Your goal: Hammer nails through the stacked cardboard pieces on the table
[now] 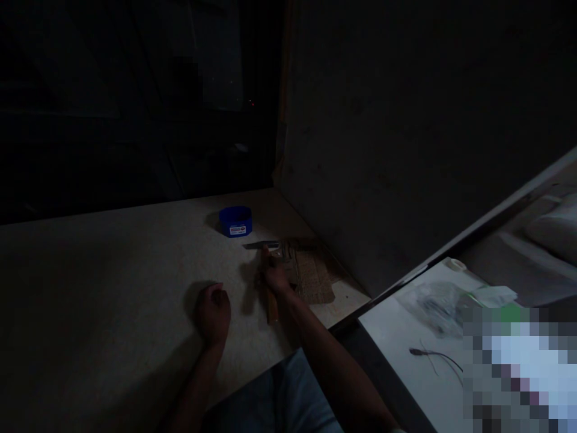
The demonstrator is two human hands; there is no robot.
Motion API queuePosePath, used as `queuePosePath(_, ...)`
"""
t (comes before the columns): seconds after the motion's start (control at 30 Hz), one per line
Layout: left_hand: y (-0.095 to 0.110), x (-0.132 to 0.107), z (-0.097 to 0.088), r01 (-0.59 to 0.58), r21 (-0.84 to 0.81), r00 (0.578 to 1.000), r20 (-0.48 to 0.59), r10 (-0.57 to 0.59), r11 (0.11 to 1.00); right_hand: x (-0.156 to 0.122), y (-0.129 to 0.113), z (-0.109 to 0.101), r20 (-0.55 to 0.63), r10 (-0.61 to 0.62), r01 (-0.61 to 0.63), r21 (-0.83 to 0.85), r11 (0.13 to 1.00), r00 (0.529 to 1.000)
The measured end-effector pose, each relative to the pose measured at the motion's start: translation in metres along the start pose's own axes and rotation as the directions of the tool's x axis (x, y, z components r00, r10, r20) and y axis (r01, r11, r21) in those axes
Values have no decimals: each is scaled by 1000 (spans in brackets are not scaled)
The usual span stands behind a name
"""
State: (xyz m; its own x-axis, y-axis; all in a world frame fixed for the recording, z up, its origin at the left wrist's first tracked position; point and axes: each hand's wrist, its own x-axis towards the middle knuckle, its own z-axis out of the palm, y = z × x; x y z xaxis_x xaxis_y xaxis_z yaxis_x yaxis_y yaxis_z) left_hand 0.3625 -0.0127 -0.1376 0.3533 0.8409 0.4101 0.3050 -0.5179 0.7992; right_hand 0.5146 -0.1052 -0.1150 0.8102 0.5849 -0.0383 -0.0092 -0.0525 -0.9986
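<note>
Grips with the right hand [274, 273] the wooden handle of a tool [271, 310], fingers closed round the upper part of the handle, just below the centre of the frame. Holds the tool low against the tabletop [112, 282], handle end pointing toward the bottom edge, grey metal head [261, 245] lying crosswise just above the knuckles. Too dark to tell whether a hammer or a small axe. Rests the left hand [213, 313] on the tabletop just left of the tool, curled into a loose fist, with nothing visible in it and clear of the handle.

Right of the gripping hand, beside the tool head: a flat brown piece of cardboard [318, 279], lying at the foot of the wall [406, 150]. Above the tool head: a low round blue tub [235, 221] with a pale label, standing on the tabletop apart from both hands. Lower right of the frame: a white board [396, 349] set at a slant, bearing a thin dark wire [424, 352] and a crumpled clear bag [430, 304]. Along the bottom edge: grey-blue trousers [279, 391]. Upper left: black, nothing to make out.
</note>
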Motion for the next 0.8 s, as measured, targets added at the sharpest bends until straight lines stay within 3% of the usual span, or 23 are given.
queuePosePath(0.17,5,2,-3,-38,39,999,25,37,999,-25,-9,-2,-45,-2,-7,-209,978,999)
queuePosePath(0.4,4,6,-3,-29,108,999,29,26,994,-62,-19,2,-66,-30,-4,-467,884,997)
queuePosePath(0.8,10,9,-4,-13,138,999,42,8,990,-92,-20,-3,24,-174,159,-545,823,984)
